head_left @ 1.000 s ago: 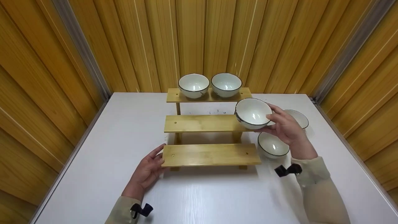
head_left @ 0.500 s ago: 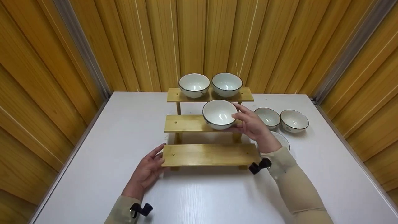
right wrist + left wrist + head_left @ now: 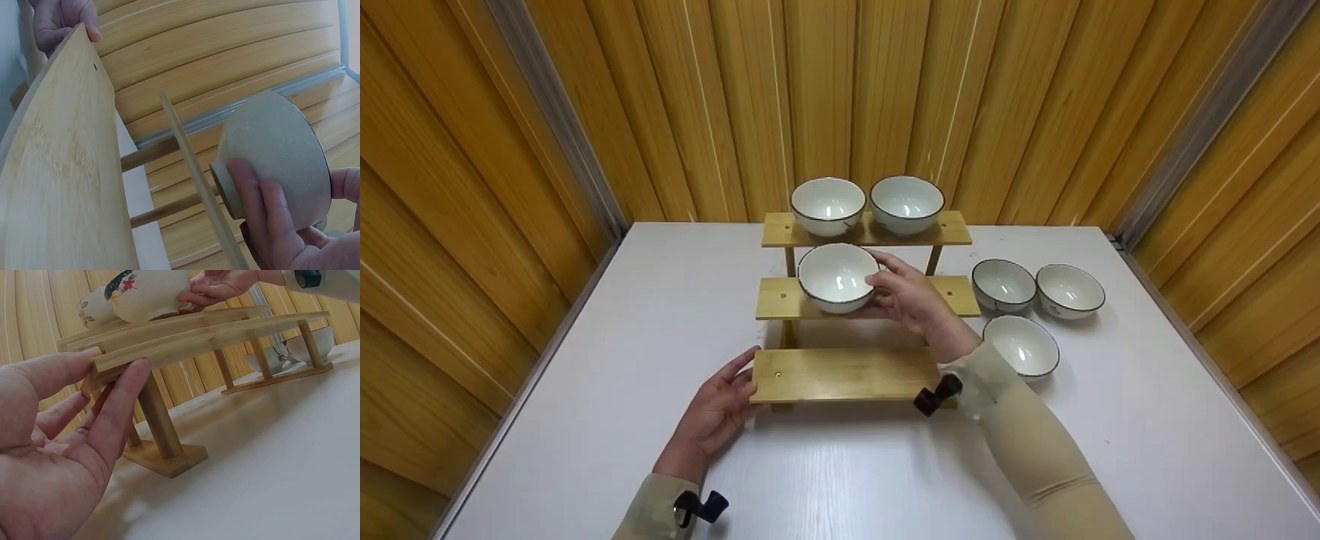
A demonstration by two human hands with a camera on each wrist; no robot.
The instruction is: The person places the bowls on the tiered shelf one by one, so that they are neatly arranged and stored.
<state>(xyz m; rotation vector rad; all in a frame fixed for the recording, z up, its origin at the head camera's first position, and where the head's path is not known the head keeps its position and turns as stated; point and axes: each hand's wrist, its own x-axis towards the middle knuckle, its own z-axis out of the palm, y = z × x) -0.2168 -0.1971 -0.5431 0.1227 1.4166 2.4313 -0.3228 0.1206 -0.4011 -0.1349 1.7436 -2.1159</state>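
A three-tier wooden rack (image 3: 847, 375) stands on the table. My left hand (image 3: 716, 411) grips the left end of its lowest shelf, thumb above and fingers beneath in the left wrist view (image 3: 67, 416). My right hand (image 3: 913, 300) holds a white dark-rimmed bowl (image 3: 838, 276) by its right side, over the left part of the middle shelf. In the right wrist view, fingers (image 3: 261, 202) lie along the bowl's outside (image 3: 275, 152) near its foot; whether the foot touches the shelf I cannot tell. Two bowls (image 3: 829, 204) (image 3: 907, 202) sit side by side on the top shelf.
Three more bowls (image 3: 1003, 285) (image 3: 1070, 291) (image 3: 1021, 346) stand upright on the white table (image 3: 1155, 420), right of the rack. Wood-coloured panel walls (image 3: 877, 90) rise behind the table and on both sides.
My right hand has carried the bowl leftward, from the right end of the middle shelf to above its left part. My left hand has stayed on the lowest shelf.
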